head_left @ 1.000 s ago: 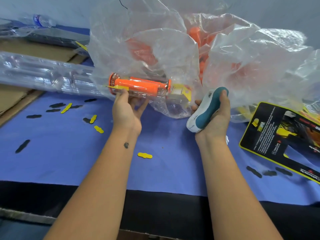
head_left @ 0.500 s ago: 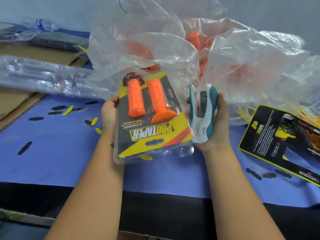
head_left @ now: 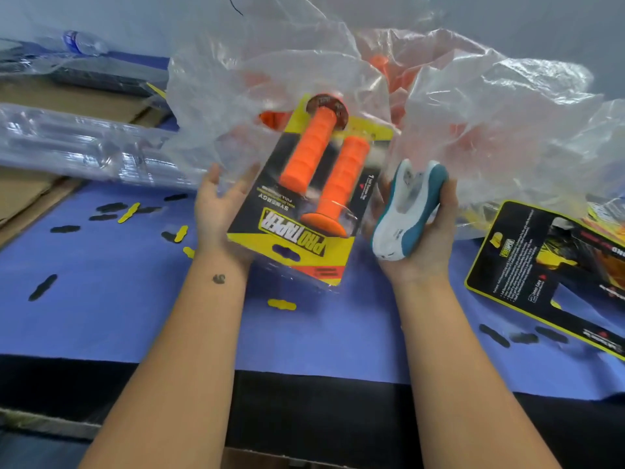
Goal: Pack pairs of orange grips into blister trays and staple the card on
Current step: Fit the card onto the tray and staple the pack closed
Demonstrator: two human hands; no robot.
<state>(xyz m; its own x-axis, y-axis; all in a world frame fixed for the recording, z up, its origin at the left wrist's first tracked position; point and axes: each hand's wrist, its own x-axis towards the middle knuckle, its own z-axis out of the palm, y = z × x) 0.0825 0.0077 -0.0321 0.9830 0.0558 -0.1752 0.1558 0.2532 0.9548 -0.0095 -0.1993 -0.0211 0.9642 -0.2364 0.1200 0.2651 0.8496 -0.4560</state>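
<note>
A filled blister pack [head_left: 304,238] with a yellow-and-black card hangs tilted above the blue table. Two orange grips [head_left: 311,147] lie side by side inside it. My left hand [head_left: 216,211] is palm up with straight fingers, and the pack's left edge rests on its thumb side. My right hand [head_left: 429,245] grips a white-and-teal stapler [head_left: 406,211] just right of the pack, close to its edge. Whether the stapler touches the pack is unclear; the pack is blurred.
A big crumpled clear bag [head_left: 490,123] with loose orange grips fills the back. Stacked clear blister trays [head_left: 84,147] lie at left on cardboard [head_left: 27,191]. Printed cards [head_left: 541,265] lie at right. Small black and yellow punch-outs [head_left: 280,304] dot the blue table cover [head_left: 101,316].
The pack turned from edge-on to face-up, then tilted over to the right. My left hand's fingers let go of its edge and straightened. The stapler tipped sideways in my right hand.
</note>
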